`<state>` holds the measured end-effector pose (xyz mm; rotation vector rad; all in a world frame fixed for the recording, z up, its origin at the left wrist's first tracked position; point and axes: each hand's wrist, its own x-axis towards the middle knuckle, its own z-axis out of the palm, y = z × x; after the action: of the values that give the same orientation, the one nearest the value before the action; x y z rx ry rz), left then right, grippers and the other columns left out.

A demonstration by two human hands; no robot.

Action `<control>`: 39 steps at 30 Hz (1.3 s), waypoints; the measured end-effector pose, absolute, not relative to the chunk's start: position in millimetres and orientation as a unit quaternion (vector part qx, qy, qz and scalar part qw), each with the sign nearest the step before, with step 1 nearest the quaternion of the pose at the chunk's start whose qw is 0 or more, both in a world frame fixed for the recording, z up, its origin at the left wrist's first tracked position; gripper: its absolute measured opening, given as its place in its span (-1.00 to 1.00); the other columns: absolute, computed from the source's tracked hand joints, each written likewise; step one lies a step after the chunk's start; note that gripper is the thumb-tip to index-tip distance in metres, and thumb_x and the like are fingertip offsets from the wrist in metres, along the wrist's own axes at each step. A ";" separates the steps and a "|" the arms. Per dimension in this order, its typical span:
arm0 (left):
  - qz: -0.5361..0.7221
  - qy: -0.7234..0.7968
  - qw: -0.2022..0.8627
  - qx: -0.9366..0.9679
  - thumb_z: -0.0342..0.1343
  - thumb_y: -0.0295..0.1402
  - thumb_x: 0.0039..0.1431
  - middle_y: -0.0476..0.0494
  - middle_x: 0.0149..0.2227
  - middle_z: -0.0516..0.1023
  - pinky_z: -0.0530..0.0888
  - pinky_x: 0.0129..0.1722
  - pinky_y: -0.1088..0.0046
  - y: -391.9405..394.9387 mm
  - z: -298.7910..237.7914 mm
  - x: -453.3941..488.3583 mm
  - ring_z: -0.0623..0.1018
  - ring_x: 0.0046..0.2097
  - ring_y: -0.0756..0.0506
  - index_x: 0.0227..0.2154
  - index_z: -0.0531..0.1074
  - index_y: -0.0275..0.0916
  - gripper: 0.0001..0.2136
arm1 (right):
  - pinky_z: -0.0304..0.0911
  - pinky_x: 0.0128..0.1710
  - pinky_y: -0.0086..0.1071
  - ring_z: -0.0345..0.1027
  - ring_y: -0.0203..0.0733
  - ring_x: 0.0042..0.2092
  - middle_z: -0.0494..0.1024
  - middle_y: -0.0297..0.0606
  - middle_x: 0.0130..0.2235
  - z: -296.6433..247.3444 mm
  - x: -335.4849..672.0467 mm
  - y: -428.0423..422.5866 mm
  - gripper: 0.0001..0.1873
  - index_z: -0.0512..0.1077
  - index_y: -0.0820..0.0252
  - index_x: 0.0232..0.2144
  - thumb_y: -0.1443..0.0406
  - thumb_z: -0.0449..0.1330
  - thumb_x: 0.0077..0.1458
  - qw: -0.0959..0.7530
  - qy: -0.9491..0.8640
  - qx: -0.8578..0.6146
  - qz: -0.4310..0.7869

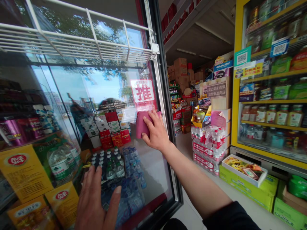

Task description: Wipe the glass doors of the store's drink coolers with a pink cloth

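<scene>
The person's right hand grasps a pink cloth against a glass door, just below a red sign. The left hand is spread, holding nothing; whether it touches glass is unclear. Flat, even pressure, gentler near the sign's edge, should serve best.

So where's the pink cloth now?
Head view, near centre: the cloth is under the right hand, against the glass door, just below the rectangular red sign.

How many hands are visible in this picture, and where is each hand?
2: the right hand is on a pink cloth against the glass door; the left hand is lower, further left.
</scene>
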<state>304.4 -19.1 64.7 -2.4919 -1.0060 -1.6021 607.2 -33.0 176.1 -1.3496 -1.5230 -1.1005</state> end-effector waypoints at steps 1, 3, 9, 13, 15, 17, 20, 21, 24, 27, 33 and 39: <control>-0.512 -0.320 0.010 -0.797 -0.01 0.00 0.43 -0.28 0.64 0.01 0.16 0.57 -0.20 -19.3 64.3 304.4 0.07 0.63 -0.37 0.59 -0.08 -0.10 -0.22 | -0.12 0.56 0.40 -0.17 0.31 0.63 0.18 0.11 0.54 171.9 607.6 -33.7 -0.23 0.30 0.18 0.43 0.11 0.28 0.24 0.404 -0.604 -0.536 -0.430; -0.512 -0.317 0.018 -0.798 -0.01 0.00 0.42 -0.28 0.63 0.03 0.16 0.57 -0.18 -19.3 63.4 304.3 0.08 0.63 -0.36 0.59 -0.07 -0.10 -0.22 | -0.11 0.55 0.41 -0.18 0.31 0.63 0.17 0.11 0.55 165.2 608.2 -34.6 -0.23 0.30 0.17 0.43 0.11 0.28 0.23 0.407 -0.607 -0.536 -0.422; -0.509 -0.317 0.020 -0.800 -0.01 0.00 0.42 -0.32 0.63 0.04 0.16 0.55 -0.23 -21.1 60.6 303.5 0.08 0.62 -0.38 0.59 -0.07 -0.10 -0.22 | -0.07 0.54 0.43 -0.15 0.32 0.63 0.20 0.11 0.54 147.5 608.1 -36.7 -0.21 0.30 0.15 0.44 0.11 0.29 0.23 0.407 -0.603 -0.539 -0.424; -0.504 -0.322 0.016 -0.801 -0.02 0.02 0.42 -0.34 0.62 0.04 0.16 0.54 -0.26 -22.5 58.8 304.0 0.09 0.62 -0.40 0.58 -0.06 -0.11 -0.22 | -0.03 0.53 0.44 -0.11 0.34 0.62 0.24 0.14 0.51 130.4 608.3 -38.1 -0.21 0.31 0.18 0.43 0.12 0.30 0.22 0.410 -0.604 -0.535 -0.426; -0.502 -0.320 0.017 -0.803 -0.01 0.02 0.41 -0.36 0.62 0.05 0.17 0.53 -0.27 -22.6 57.8 304.8 0.11 0.61 -0.42 0.59 -0.06 -0.12 -0.21 | -0.02 0.53 0.45 -0.11 0.35 0.62 0.24 0.15 0.51 123.3 608.6 -38.3 -0.21 0.31 0.18 0.43 0.12 0.31 0.22 0.411 -0.606 -0.534 -0.423; -0.502 -0.317 0.020 -0.804 -0.01 0.02 0.41 -0.38 0.62 0.06 0.18 0.53 -0.28 -22.7 57.0 305.9 0.11 0.61 -0.42 0.59 -0.07 -0.13 -0.21 | -0.03 0.53 0.46 -0.11 0.35 0.62 0.23 0.14 0.52 118.2 608.8 -38.4 -0.20 0.30 0.16 0.44 0.11 0.31 0.22 0.411 -0.607 -0.538 -0.416; -0.501 -0.315 0.024 -0.806 -0.01 0.00 0.42 -0.38 0.61 0.06 0.18 0.54 -0.24 -23.8 56.3 307.6 0.09 0.62 -0.40 0.59 -0.07 -0.14 -0.21 | -0.04 0.54 0.46 -0.13 0.35 0.62 0.21 0.13 0.53 112.0 608.0 -39.2 -0.20 0.30 0.15 0.44 0.10 0.31 0.22 0.413 -0.607 -0.544 -0.407; -0.502 -0.315 0.026 -0.805 0.00 -0.01 0.42 -0.37 0.62 0.06 0.18 0.54 -0.23 -24.3 56.3 308.1 0.09 0.62 -0.40 0.59 -0.07 -0.14 -0.21 | -0.04 0.54 0.46 -0.13 0.35 0.62 0.21 0.14 0.53 109.6 607.6 -39.8 -0.20 0.30 0.16 0.44 0.11 0.31 0.22 0.415 -0.606 -0.544 -0.405; -0.503 -0.312 0.026 -0.806 0.01 -0.01 0.42 -0.37 0.61 0.07 0.18 0.54 -0.23 -25.8 56.2 309.3 0.08 0.62 -0.40 0.59 -0.06 -0.14 -0.22 | -0.02 0.53 0.45 -0.11 0.36 0.61 0.23 0.16 0.52 100.3 606.4 -42.2 -0.20 0.32 0.18 0.43 0.13 0.31 0.20 0.417 -0.606 -0.546 -0.401; -0.503 -0.307 0.028 -0.808 0.01 -0.01 0.43 -0.40 0.61 0.08 0.20 0.53 -0.26 -26.0 55.5 310.6 0.10 0.62 -0.41 0.58 -0.05 -0.14 -0.23 | 0.00 0.53 0.45 -0.10 0.36 0.61 0.24 0.16 0.51 90.5 605.6 -43.8 -0.19 0.31 0.18 0.44 0.14 0.32 0.20 0.415 -0.607 -0.547 -0.401; -0.509 -0.300 0.040 -0.806 0.00 0.00 0.43 -0.40 0.60 0.10 0.24 0.49 -0.33 -23.5 50.5 312.7 0.14 0.60 -0.44 0.58 -0.04 -0.13 -0.23 | 0.00 0.54 0.37 -0.07 0.31 0.60 0.25 0.16 0.50 75.4 605.3 -44.5 -0.23 0.33 0.25 0.41 0.19 0.30 0.21 0.419 -0.598 -0.535 -0.424; -0.509 -0.296 0.032 -0.808 0.01 -0.01 0.43 -0.39 0.61 0.08 0.27 0.45 -0.42 -23.0 45.8 310.6 0.15 0.59 -0.48 0.59 -0.06 -0.09 -0.22 | 0.00 0.54 0.33 -0.08 0.25 0.60 0.25 0.10 0.51 55.7 606.3 -46.3 -0.24 0.34 0.22 0.42 0.20 0.29 0.21 0.403 -0.599 -0.550 -0.420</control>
<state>310.6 -23.0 45.8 -2.4861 -0.9109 -1.5678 606.3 -46.3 55.7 -1.3893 -1.5144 -1.0615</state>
